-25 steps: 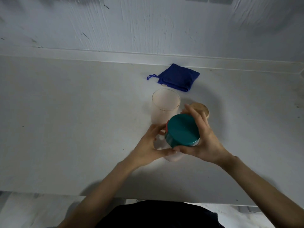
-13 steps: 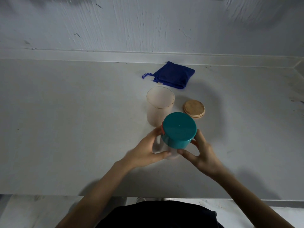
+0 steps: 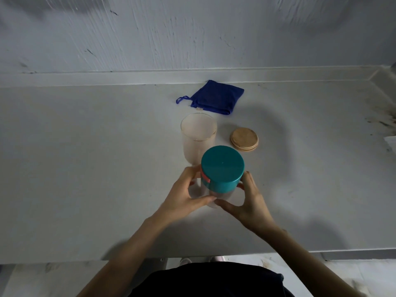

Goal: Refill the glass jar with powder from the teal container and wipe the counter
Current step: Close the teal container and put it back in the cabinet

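While both hands (image 3: pixel 218 200) cup its seemingly frosted body, the round teal container (image 3: pixel 222 168) stays lidded.

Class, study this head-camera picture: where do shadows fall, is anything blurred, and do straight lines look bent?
Head view: dim, bluish light; soft shadows spread on the counter right of the wooden lid and beneath both forearms; the counter's back edge bows, a wide-angle effect; the teal container, left hand and right hand look reasonably sharp; the glass jar looks hazy.
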